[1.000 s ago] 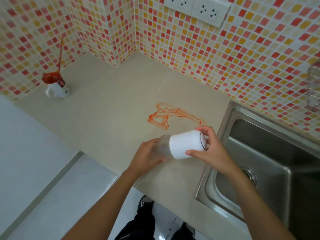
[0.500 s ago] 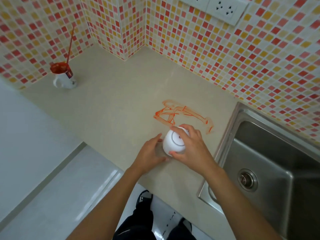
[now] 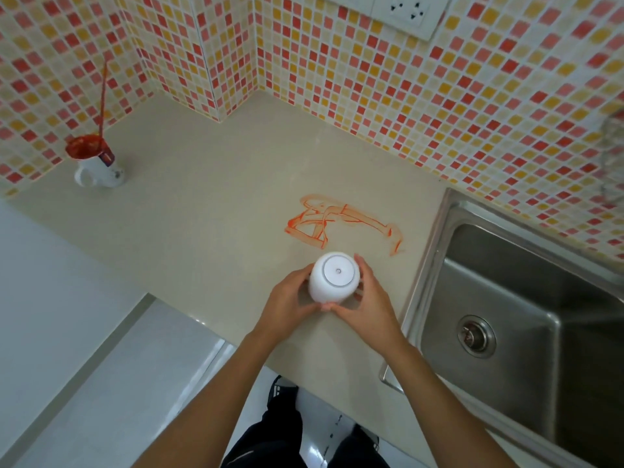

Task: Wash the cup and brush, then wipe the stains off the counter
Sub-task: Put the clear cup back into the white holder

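Observation:
A white cup [image 3: 98, 170] smeared with red paint stands at the counter's far left by the wall, with a thin red brush [image 3: 102, 96] upright in it. Orange-red stains [image 3: 341, 221] streak the beige counter [image 3: 209, 214] left of the sink. Just in front of the stains, my left hand [image 3: 290, 305] and my right hand [image 3: 368, 305] both grip a white container [image 3: 334, 276]. It is turned upside down, its round base facing up. Its lower end is hidden by my hands.
A steel sink [image 3: 540, 298] with a drain [image 3: 476, 336] lies to the right. Mosaic tiled walls enclose the counter, with a socket plate [image 3: 401, 8] up top. A clear glass object [image 3: 613, 157] shows at the right edge. The counter's front edge runs just under my wrists.
The white container went from lying sideways in my hands by the sink to upside down, and moved left to sit just in front of the stains. Both hands stayed on it.

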{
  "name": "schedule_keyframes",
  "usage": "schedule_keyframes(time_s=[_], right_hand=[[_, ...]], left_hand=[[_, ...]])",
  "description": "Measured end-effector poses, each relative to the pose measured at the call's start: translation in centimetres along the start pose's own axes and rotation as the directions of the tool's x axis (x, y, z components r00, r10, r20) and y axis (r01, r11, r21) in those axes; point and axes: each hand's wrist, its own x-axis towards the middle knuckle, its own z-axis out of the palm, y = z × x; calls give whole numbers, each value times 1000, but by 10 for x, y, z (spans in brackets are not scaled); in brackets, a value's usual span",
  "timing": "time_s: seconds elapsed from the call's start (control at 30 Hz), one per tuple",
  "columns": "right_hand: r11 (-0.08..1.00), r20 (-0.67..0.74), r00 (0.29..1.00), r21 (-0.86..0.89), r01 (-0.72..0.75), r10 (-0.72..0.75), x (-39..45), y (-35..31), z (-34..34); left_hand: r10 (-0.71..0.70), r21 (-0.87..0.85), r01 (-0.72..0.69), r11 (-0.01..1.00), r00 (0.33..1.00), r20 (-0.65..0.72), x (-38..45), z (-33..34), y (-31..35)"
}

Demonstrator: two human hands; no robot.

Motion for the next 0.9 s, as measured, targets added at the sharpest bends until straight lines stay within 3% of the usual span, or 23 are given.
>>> schedule_keyframes(time_s=[0.27, 0.43, 0.57, 0.73, 0.9], right_hand=[[996, -71, 994, 52, -76, 80, 13, 19, -18], [994, -59, 995, -76, -80, 76, 18, 31, -30], [990, -128, 986, -79, -115, 104, 6, 42, -60], [991, -295, 955, -119, -55, 17, -19, 47, -144], [978, -551, 820, -201, 48, -153, -39, 25, -257]], left_hand=[[-10, 0, 10, 1000, 997, 73, 32, 16, 21], [-39, 148, 22, 989, 992, 118, 39, 13, 22], [-79, 299, 79, 951, 997, -11, 31, -4, 29], [142, 393, -55, 918, 970, -196, 55, -5, 88], [447, 458, -327, 827, 876, -181, 91, 72, 211]])
